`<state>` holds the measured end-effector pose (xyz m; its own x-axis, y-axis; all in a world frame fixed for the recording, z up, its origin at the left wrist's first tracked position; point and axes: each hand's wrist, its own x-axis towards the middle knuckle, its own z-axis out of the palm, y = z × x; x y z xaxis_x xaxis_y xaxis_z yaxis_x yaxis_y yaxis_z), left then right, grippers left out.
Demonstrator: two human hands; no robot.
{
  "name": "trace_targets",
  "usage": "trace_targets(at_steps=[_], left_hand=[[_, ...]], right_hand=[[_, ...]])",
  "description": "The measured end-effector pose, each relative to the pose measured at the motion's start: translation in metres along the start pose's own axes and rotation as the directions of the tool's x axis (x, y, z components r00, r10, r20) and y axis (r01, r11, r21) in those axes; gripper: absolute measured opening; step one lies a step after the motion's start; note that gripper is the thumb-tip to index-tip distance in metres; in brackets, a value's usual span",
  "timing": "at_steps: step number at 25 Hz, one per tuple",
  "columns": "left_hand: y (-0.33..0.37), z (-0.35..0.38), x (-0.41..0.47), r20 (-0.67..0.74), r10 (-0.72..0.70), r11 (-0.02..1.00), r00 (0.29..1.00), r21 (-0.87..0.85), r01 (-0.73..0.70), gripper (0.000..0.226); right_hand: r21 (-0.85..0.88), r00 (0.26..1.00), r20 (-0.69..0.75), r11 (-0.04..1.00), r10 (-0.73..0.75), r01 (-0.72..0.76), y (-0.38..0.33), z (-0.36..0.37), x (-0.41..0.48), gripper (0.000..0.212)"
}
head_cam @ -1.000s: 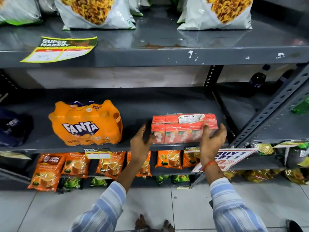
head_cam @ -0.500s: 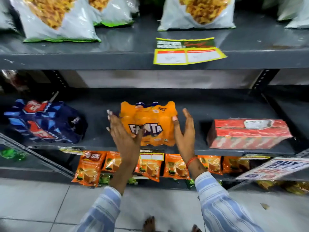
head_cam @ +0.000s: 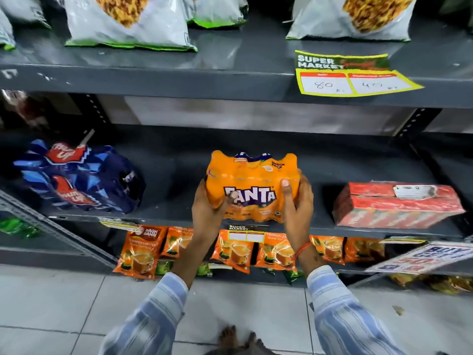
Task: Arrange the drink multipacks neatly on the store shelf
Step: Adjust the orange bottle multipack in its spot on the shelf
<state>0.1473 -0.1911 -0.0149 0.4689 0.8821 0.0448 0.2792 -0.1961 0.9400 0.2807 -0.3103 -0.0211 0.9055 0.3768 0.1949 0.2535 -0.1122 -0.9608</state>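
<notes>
Bare toes (head_cam: 239, 338) at bottom edge on grey floor tiles (head_cam: 51, 303). Striped blue-and-white sleeves (head_cam: 340, 313) reached up from below.

Left hand (head_cam: 208, 210) clamped on left side of Fanta multipack (head_cam: 252, 187), thumb across the logo. Right hand (head_cam: 298, 203) clamped on right side, thumb on pack front; orange thread (head_cam: 302, 248) round that wrist. Pack orange shrink-wrap, upright, logo facing out, at front edge of middle shelf (head_cam: 320, 165), about centre. Couldn't tell if base sat on shelf or was lifted just clear.

Below shelf lip: row of orange tea pouches (head_cam: 139, 252) hanging, small price tag (head_cam: 245, 233) just under the pack, tilted promo sign (head_cam: 422, 256) lower right.

Same shelf, well apart to the left: dark blue Thums Up multipack (head_cam: 76, 180), sitting skewed. To the right, apart from Fanta: red carton multipack (head_cam: 399, 204), lying flat, white label on top, slightly angled.

Top shelf (head_cam: 179, 78): white snack bags (head_cam: 130, 24) in a row, second bag (head_cam: 358, 19) right. Yellow-green "Super Market" price label (head_cam: 350, 73) lying over the shelf edge, handwritten 80 and 40.
</notes>
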Motion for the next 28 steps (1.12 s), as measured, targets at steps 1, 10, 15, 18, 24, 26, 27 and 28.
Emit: trace_targets(at_steps=[1,10,15,18,24,26,27,28], left_hand=[[0.003,0.003,-0.002,0.007,-0.005,1.000,1.000,0.001,0.005,0.070],[0.034,-0.028,0.011,-0.071,0.283,0.941,0.957,0.213,-0.263,0.092],[0.033,-0.106,0.034,-0.227,0.385,0.906,0.895,0.277,-0.319,0.085],[-0.007,-0.177,0.050,-0.359,0.352,0.917,0.865,0.318,-0.241,0.087],[-0.095,-0.295,0.097,-0.409,-0.001,0.991,0.913,0.121,0.055,0.095],[-0.111,-0.308,0.108,-0.401,-0.044,0.994,0.915,0.070,0.079,0.093],[-0.118,-0.310,0.112,-0.402,-0.058,0.994,0.914,0.063,0.090,0.093],[-0.119,-0.312,0.113,-0.400,-0.070,0.993,0.914,0.058,0.101,0.094]], right_hand=[[-0.003,1.000,-0.018,1.000,0.002,-0.002,0.001,-0.002,0.000,0.061],[-0.088,0.933,-0.180,0.950,-0.312,0.300,-0.065,0.032,-0.006,0.047],[-0.021,0.898,-0.113,0.905,-0.424,0.425,-0.102,0.115,-0.033,0.040],[0.012,0.920,0.024,0.920,-0.392,0.392,-0.104,0.180,-0.057,0.041],[-0.128,0.852,0.497,0.957,-0.166,0.261,-0.075,0.291,-0.107,0.068],[-0.122,0.850,0.509,0.966,-0.134,0.226,-0.071,0.303,-0.120,0.068],[-0.118,0.860,0.492,0.969,-0.133,0.218,-0.069,0.305,-0.124,0.067],[-0.120,0.870,0.476,0.971,-0.128,0.208,-0.069,0.306,-0.128,0.064]])
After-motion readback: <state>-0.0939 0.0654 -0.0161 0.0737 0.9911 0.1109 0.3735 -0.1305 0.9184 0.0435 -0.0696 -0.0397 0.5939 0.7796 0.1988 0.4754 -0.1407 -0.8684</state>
